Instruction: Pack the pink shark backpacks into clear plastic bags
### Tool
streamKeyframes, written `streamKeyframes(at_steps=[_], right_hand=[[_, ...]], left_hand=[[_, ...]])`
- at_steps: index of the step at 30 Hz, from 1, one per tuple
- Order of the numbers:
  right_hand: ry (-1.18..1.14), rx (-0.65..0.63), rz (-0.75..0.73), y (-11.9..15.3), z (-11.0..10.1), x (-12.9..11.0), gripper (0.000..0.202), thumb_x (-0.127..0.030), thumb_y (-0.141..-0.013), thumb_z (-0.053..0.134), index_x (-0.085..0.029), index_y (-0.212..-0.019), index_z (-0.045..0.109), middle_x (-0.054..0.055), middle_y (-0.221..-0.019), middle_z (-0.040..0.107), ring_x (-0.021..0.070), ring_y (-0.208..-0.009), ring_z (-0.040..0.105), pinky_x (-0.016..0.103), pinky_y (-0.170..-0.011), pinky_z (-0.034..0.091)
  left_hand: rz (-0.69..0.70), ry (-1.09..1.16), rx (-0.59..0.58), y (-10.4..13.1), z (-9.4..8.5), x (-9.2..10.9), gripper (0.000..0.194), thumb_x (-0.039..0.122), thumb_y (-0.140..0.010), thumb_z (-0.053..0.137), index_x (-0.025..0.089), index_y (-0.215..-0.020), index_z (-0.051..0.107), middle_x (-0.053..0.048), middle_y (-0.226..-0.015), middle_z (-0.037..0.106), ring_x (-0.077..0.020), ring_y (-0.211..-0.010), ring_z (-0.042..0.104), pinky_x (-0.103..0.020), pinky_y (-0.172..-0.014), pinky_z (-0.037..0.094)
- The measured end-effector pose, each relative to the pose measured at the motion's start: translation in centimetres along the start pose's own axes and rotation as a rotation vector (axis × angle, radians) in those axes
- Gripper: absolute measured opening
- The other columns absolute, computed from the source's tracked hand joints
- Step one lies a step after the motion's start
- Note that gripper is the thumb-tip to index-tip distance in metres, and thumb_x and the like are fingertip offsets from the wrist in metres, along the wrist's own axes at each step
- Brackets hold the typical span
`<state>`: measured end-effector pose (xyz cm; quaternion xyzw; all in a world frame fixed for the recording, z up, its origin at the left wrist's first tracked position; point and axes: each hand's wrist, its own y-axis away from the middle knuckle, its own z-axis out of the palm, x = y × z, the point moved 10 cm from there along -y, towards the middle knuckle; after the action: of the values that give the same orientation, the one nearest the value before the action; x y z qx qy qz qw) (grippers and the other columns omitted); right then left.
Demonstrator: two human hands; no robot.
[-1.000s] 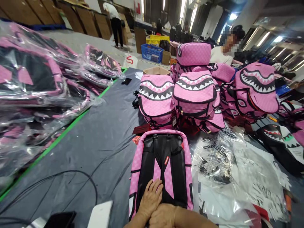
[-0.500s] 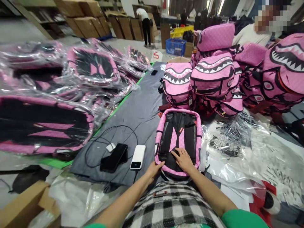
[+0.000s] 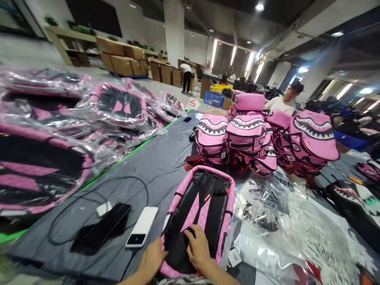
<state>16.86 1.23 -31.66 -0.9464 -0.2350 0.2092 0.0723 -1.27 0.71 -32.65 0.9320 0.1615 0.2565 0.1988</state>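
Note:
A pink and black backpack (image 3: 211,217) lies on the grey-covered table in front of me, its black strap side facing up. At its lower left edge is my left hand (image 3: 152,256), thumb over the pink border and the other fingers hidden beneath, so it grips the rim. My right hand (image 3: 198,246) rests on the black back panel with bent, parted fingers and holds nothing. Left of the backpack are a white power bank (image 3: 142,226) with a cable and a dark phone (image 3: 108,227). Clear printed plastic bags (image 3: 267,206) lie to the right.
Plastic-wrapped backpacks (image 3: 118,103) are heaped on the left. Pink shark-mouth backpacks (image 3: 246,132) are piled beyond the one under my hands. A co-worker (image 3: 283,101) is behind that pile. A blue crate (image 3: 214,99) and cardboard boxes (image 3: 124,59) stand farther back.
My view has tilted up, showing more of the ceiling and room. Both hands stay at the backpack, and the right hand's fingers look more bent than before.

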Motion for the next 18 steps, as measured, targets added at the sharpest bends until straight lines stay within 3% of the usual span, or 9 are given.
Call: streamKeyframes(at_steps=[3,5,7,9,11,12,14,16,18], right_hand=[[0.109,0.125,0.233,-2.1,-3.7,3.8,0.069,-0.015,-0.085,0.056,-0.029,-0.151,0.043,0.010,-0.158,0.040,0.0297,-0.147,0.034,0.057,-0.120,0.028],[0.170,0.091,0.413,-2.7,-5.1,6.6,0.065,-0.031,-0.092,0.055,-0.024,-0.155,0.038,0.012,-0.163,0.030,0.0345,-0.151,0.024,0.061,-0.121,0.020],[0.168,-0.002,0.480,-2.8,-4.8,8.0,0.070,-0.046,-0.095,0.052,-0.019,-0.157,0.033,0.016,-0.165,0.024,0.0372,-0.153,0.019,0.062,-0.122,0.016],[0.144,-0.065,0.468,-2.6,-3.6,8.3,0.072,-0.053,-0.098,0.046,-0.019,-0.159,0.027,0.016,-0.166,0.019,0.0372,-0.153,0.014,0.063,-0.122,0.012],[0.128,-0.086,0.464,-2.3,-2.7,8.4,0.073,-0.057,-0.099,0.042,-0.023,-0.160,0.021,0.013,-0.167,0.013,0.0366,-0.154,0.010,0.064,-0.122,0.010],[0.128,-0.090,0.460,-2.2,-2.4,8.4,0.073,-0.058,-0.099,0.041,-0.025,-0.160,0.019,0.011,-0.167,0.011,0.0365,-0.154,0.009,0.064,-0.122,0.010],[0.134,-0.093,0.451,-1.9,-2.2,8.2,0.074,-0.057,-0.099,0.043,-0.029,-0.161,0.013,0.008,-0.167,0.007,0.0368,-0.154,0.010,0.064,-0.122,0.011],[0.140,-0.086,0.450,-1.4,-2.6,7.8,0.076,-0.052,-0.098,0.046,-0.031,-0.161,0.008,0.006,-0.167,0.004,0.0368,-0.154,0.011,0.063,-0.122,0.013],[0.142,-0.064,0.449,-0.6,-3.0,7.1,0.078,-0.044,-0.098,0.050,-0.032,-0.161,0.005,0.005,-0.167,0.001,0.0354,-0.154,0.011,0.060,-0.123,0.015]], left_hand=[[0.031,-0.068,-0.113,0.6,2.3,-1.0,0.037,0.024,-0.089,0.052,0.014,-0.123,0.061,-0.014,-0.122,0.072,-0.0271,-0.116,0.067,-0.034,-0.094,0.050],[0.099,-0.068,-0.213,0.5,3.4,-1.6,0.043,0.029,-0.092,0.048,0.015,-0.132,0.057,-0.013,-0.129,0.069,-0.0252,-0.121,0.064,-0.032,-0.098,0.049],[0.246,-0.113,-0.309,0.0,3.1,-1.3,0.043,0.032,-0.091,0.049,0.019,-0.130,0.061,-0.010,-0.124,0.072,-0.0256,-0.118,0.066,-0.032,-0.097,0.048],[0.415,-0.259,-0.333,-1.2,1.1,0.3,0.039,0.036,-0.091,0.047,0.022,-0.119,0.069,-0.011,-0.109,0.076,-0.0292,-0.105,0.070,-0.035,-0.090,0.050],[0.556,-0.406,-0.223,-3.4,-2.5,3.7,0.042,0.040,-0.096,0.039,0.021,-0.108,0.075,-0.014,-0.095,0.076,-0.0312,-0.093,0.071,-0.039,-0.085,0.050],[0.640,-0.439,-0.126,-4.6,-4.5,6.4,0.048,0.042,-0.098,0.034,0.020,-0.107,0.076,-0.015,-0.096,0.076,-0.0313,-0.095,0.070,-0.040,-0.086,0.050],[0.864,-0.445,0.066,-6.2,-7.1,12.6,0.054,0.049,-0.101,0.030,0.020,-0.118,0.073,-0.016,-0.118,0.072,-0.0317,-0.114,0.064,-0.043,-0.098,0.045],[1.122,-0.438,0.181,-6.7,-6.6,18.0,0.052,0.055,-0.100,0.037,0.028,-0.137,0.061,-0.012,-0.146,0.056,-0.0331,-0.136,0.048,-0.050,-0.112,0.034],[1.247,-0.441,0.223,-7.4,-3.7,20.6,0.052,0.057,-0.096,0.046,0.039,-0.145,0.050,-0.006,-0.158,0.043,-0.0369,-0.146,0.034,-0.059,-0.117,0.022]])
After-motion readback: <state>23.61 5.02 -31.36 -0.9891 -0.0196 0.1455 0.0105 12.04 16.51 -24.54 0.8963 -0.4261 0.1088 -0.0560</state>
